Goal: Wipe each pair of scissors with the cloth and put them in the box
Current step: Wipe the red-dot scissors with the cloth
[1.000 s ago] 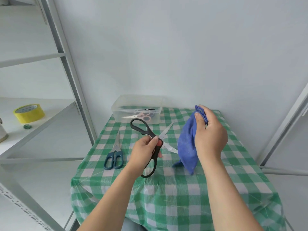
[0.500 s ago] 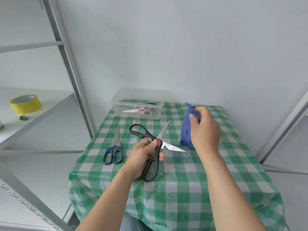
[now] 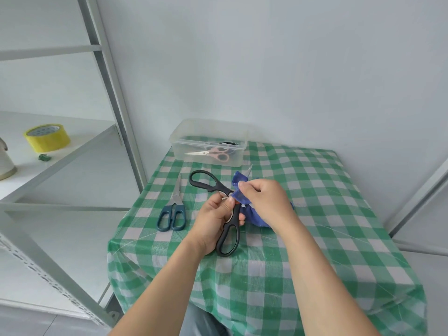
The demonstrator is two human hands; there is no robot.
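Green-and-white checked tablecloth (image 3: 315, 214) is spread over the table, and two bare forearms are stretched across its near edge. The black scissors (image 3: 219, 186) are gripped by the left hand (image 3: 213, 219) near the pivot, with the fingers curled round the lower handle; the handles are spread wide apart, one loop pointing away to the left and the other hanging toward the near edge. The blue cloth (image 3: 254, 217) is pinched by the right hand (image 3: 264, 200) and is folded round one blade close to the pivot, so that only the blade tip (image 3: 249, 169) is seen above the fabric. The rest of the cloth is bunched beneath the right hand; whether it touches the table cannot be told.

Just to the left of the hands, a pair of dark blue scissors (image 3: 175, 201) is laid flat and closed on the table, blades pointing away. At the far edge, a clear plastic box (image 3: 184, 141) is set without a lid; pink scissors (image 3: 218, 154) are lying inside it, with a dark item (image 3: 228, 143) behind them that cannot be identified. On the metal shelf (image 3: 72, 151) at the left, a roll of yellow tape (image 3: 47, 138) is placed. A plain white wall (image 3: 291, 69) is seen behind everything.
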